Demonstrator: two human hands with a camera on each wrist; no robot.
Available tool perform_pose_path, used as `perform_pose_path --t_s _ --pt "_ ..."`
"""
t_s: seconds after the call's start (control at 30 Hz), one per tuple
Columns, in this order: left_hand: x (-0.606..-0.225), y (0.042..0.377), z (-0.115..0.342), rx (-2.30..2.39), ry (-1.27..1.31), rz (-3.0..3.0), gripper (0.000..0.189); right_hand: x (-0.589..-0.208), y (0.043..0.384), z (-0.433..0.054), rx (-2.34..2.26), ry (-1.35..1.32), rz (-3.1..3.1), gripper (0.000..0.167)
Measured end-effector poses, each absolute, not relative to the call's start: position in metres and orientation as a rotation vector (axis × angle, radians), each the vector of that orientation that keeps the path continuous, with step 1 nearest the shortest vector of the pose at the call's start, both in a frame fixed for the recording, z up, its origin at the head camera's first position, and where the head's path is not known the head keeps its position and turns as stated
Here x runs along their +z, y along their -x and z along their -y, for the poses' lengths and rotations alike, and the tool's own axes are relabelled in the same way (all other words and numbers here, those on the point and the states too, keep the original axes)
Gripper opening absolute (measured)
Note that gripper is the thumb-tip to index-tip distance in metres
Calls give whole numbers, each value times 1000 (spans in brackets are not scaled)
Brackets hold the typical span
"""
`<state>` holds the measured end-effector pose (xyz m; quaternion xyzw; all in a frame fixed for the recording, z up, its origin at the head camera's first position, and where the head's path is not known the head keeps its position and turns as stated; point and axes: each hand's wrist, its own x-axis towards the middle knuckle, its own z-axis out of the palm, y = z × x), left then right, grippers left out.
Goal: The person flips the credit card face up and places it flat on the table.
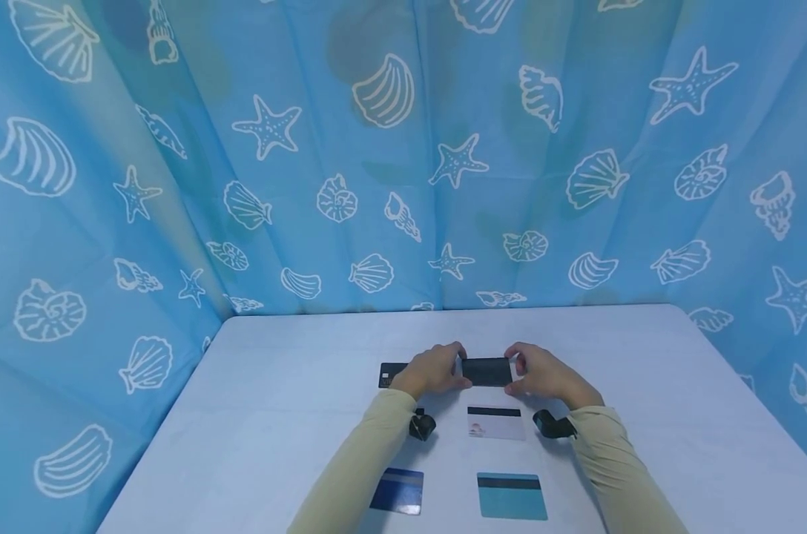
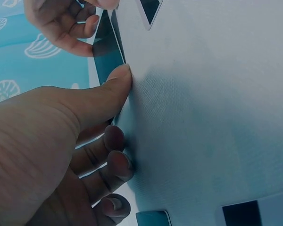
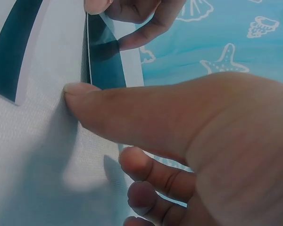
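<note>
A plain black card [image 1: 486, 372] lies lengthwise between my two hands toward the far side of the table. My left hand [image 1: 437, 368] pinches its left end, thumb at the near corner and index finger at the far one. At the opposite end, my right hand [image 1: 542, 373] grips the card the same way. In the left wrist view the card [image 2: 108, 59] shows a thin pale edge close over the cloth. The remaining fingers of the left hand [image 2: 52, 136] curl loosely below the thumb. The right wrist view has the right thumb on the card's [image 3: 106, 56] near corner.
Another black card with a chip [image 1: 389, 373] is partly covered by my left hand. Nearer lie a white card with a dark stripe [image 1: 500, 424], a blue card [image 1: 400, 491] and a teal striped card [image 1: 512, 500]. A shell-patterned curtain [image 1: 403, 163] hangs behind the white table [image 1: 257, 415].
</note>
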<state>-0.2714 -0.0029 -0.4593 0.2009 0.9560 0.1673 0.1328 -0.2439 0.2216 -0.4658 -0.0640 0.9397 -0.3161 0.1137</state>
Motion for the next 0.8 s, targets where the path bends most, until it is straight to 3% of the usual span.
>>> perform_pose_path --t_s 0.8 --pt "-461 271 7 501 -644 -2709 61 -452 240 -226 -956 271 -2746 68"
